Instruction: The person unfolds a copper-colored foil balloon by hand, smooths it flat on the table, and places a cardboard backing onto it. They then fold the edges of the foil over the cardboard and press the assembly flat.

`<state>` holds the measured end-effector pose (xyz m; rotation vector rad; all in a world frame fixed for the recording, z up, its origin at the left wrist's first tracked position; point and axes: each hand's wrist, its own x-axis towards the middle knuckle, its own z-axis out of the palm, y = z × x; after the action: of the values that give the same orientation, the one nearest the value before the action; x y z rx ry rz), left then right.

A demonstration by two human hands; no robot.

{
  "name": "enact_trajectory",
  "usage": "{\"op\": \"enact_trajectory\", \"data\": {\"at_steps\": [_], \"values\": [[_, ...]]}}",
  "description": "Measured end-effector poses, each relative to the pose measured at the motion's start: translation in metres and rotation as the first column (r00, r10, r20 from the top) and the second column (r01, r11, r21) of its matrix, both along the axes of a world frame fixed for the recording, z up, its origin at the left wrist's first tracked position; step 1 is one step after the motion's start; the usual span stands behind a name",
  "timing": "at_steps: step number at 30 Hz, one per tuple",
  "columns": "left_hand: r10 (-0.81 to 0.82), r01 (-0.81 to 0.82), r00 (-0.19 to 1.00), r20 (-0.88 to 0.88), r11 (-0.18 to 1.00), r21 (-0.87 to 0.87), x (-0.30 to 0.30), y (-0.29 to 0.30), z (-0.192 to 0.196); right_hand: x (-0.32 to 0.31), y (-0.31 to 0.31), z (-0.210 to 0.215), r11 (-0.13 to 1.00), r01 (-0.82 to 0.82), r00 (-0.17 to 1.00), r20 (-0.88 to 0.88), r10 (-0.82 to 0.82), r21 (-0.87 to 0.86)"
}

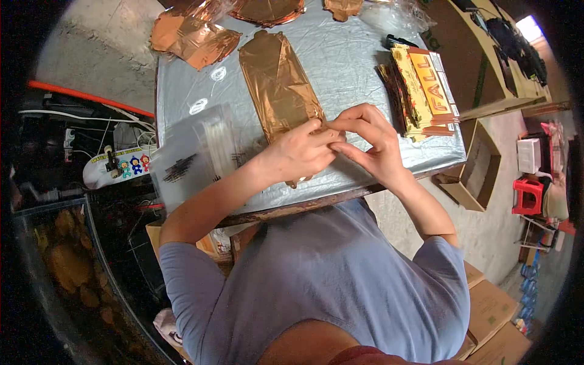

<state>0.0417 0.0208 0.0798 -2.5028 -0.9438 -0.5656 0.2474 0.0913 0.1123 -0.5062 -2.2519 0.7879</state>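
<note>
A flat copper-coloured foil balloon [277, 79] lies lengthwise on the silver-covered table, its near end partly under my left hand [298, 149]. That hand's fingers are closed at the balloon's right edge. Just to the right, my right hand [374, 143] is in a pinch, its fingertips meeting those of the left. Whatever sits between the right fingertips is too small and covered to make out. Left of my left wrist is a clear plastic sleeve pack [188, 152] with dark print. Thin white strips [218, 143] stand beside it.
More crumpled copper foil pieces [194, 39] lie along the table's far edge. A stack of orange and yellow printed packets [426, 91] sits at the right, by a large cardboard box [486, 61]. Clear plastic bags [398, 18] are at the back. A skateboard [125, 164] stands left of the table.
</note>
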Motion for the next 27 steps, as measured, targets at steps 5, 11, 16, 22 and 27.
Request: {"op": "enact_trajectory", "data": {"at_steps": [5, 11, 16, 22, 27], "values": [[-0.04, 0.043, 0.998, 0.057, 0.998, -0.039, 0.016, 0.001, -0.008, 0.007, -0.006, -0.002, 0.997, 0.03, 0.997, -0.067, -0.034, -0.072], [-0.112, 0.116, 0.991, 0.077, 0.992, -0.05, 0.05, 0.006, -0.012, 0.046, -0.011, 0.0, 0.943, 0.079, 0.99, -0.082, -0.111, -0.324], [-0.278, 0.276, 0.96, -0.021, 0.96, -0.051, 0.091, 0.014, -0.007, 0.098, -0.013, -0.011, 0.777, 0.037, 0.985, -0.109, -0.136, -0.629], [-0.333, 0.326, 0.922, 0.197, 0.943, 0.068, 0.138, 0.055, 0.01, 0.196, -0.032, -0.001, 0.57, 0.272, 0.942, 0.094, -0.321, -0.775], [-0.037, 0.127, 0.906, 0.421, 0.974, -0.188, 0.149, 0.146, -0.012, 0.286, -0.057, -0.013, 0.646, 0.522, 0.852, 0.305, -0.425, -0.557]]}}
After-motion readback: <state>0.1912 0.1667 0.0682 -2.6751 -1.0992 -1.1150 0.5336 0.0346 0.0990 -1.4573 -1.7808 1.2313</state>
